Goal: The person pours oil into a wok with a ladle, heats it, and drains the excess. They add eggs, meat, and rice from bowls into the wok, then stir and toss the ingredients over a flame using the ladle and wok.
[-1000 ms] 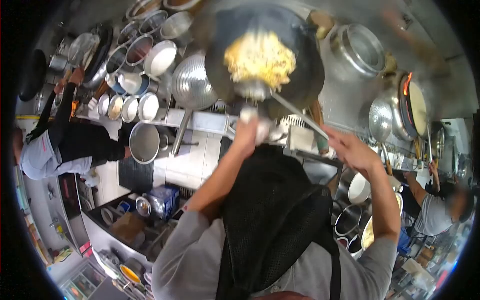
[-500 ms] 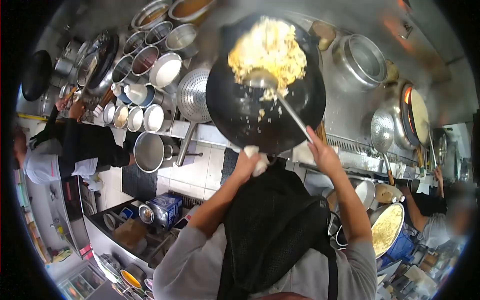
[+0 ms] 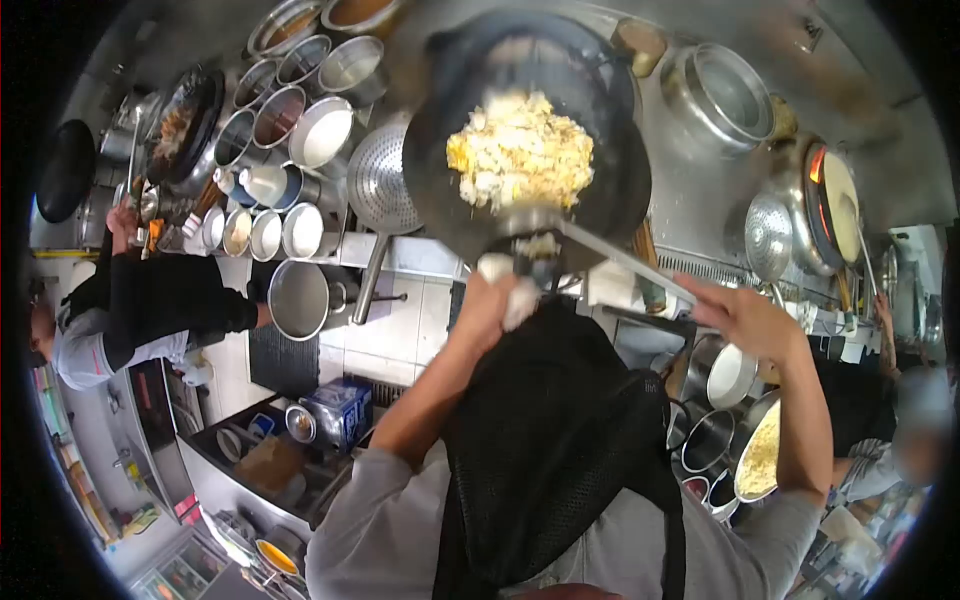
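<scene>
My left hand [image 3: 487,308] is closed round a white cloth [image 3: 518,300] at the near rim of a black wok [image 3: 435,180]. Yellow and white food [image 3: 525,150], like fried rice with egg, lies heaped in the wok. In my right hand [image 3: 738,312] is the handle of a metal ladle [image 3: 530,217]. The ladle's bowl is blurred and sits at the near side of the heap, with a few loose bits beside it.
A perforated strainer [image 3: 385,180] lies left of the wok, beside steel containers [image 3: 322,138] and squeeze bottles [image 3: 265,185]. Stacked steel bowls [image 3: 722,95] stand at right. Two people work nearby: one at far left [image 3: 150,300], another at far right [image 3: 885,450].
My right hand has moved right and slightly nearer, drawing the ladle from the heap's middle to its near side. The food has shifted downward in view, and the wok looks tilted differently.
</scene>
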Action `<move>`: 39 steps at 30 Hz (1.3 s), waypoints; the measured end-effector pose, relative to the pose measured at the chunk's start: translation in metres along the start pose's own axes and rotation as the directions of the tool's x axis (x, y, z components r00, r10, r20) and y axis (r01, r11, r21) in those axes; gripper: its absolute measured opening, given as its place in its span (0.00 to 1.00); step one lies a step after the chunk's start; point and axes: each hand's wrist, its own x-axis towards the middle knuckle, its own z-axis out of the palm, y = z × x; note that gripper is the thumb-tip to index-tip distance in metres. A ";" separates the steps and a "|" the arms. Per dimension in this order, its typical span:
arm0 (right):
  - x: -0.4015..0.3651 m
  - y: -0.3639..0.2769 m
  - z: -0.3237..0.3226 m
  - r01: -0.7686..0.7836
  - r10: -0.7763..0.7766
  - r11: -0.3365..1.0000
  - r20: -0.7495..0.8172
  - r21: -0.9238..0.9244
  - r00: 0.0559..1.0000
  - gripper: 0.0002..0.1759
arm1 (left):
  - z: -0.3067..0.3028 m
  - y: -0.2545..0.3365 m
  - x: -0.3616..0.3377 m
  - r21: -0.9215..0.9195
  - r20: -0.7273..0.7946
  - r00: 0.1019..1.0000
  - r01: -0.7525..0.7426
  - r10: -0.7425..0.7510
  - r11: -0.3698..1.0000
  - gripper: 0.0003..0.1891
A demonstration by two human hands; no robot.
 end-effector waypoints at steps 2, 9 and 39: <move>0.038 0.007 0.006 0.086 -0.124 0.984 -0.257 -0.155 0.958 0.26 | 0.020 0.038 0.030 -0.038 0.007 1.000 -0.018 0.019 0.999 0.07; 0.154 0.053 0.075 0.488 -0.329 0.864 -0.592 0.126 0.736 0.31 | -0.011 -0.054 0.046 -0.010 0.018 0.981 -0.190 0.191 0.982 0.13; 0.285 -0.165 -0.172 0.853 -0.181 0.512 -0.957 0.104 0.226 0.23 | 0.039 0.020 0.189 -0.126 0.017 0.990 -0.134 0.137 0.983 0.12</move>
